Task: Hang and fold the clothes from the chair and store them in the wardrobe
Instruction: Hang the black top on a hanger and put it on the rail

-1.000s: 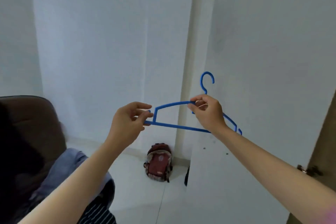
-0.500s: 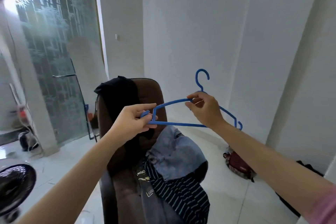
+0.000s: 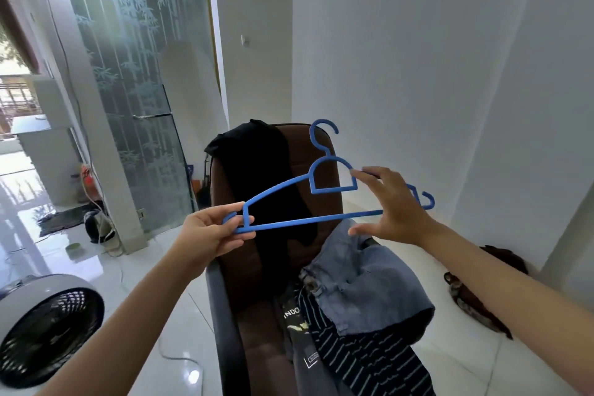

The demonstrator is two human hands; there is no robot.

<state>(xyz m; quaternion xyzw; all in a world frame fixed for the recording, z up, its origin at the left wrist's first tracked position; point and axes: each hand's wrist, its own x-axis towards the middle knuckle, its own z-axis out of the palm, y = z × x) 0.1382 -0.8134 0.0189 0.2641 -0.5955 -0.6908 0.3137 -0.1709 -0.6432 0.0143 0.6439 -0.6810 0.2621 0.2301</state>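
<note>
The job looks barely begun, to my eye: every garment I can see is on the brown chair (image 3: 321,151) and none is on a hanger or folded. A black garment (image 3: 257,170) is draped over the chair back, a blue denim piece (image 3: 363,286) lies crumpled on the seat toward the right, and under it, nearer to me, a dark striped shirt (image 3: 369,360) spills over the seat's front edge beside a dark printed piece (image 3: 297,328). The blue hanger (image 3: 299,199) is bare and held in the air in front of the chair back, hook up. The left hand (image 3: 209,235) pinches its left end between thumb and curled fingers; the right hand (image 3: 397,212) is spread wide at the right half, fingertips touching the shoulder and thumb under the bottom bar, more a steadying touch than a grip. What is left, I judge, is nearly everything: pick a garment, thread it on, fold the rest, carry all to the wardrobe, which is nowhere in sight from here. As for writing, the dark printed piece shows white letters reading "INDO", cut off by a fold, and a small white-outlined label lower down too small to read. A fan (image 3: 48,328) stands on the floor at near left, and a bag (image 3: 482,292) lies against the right wall.
</note>
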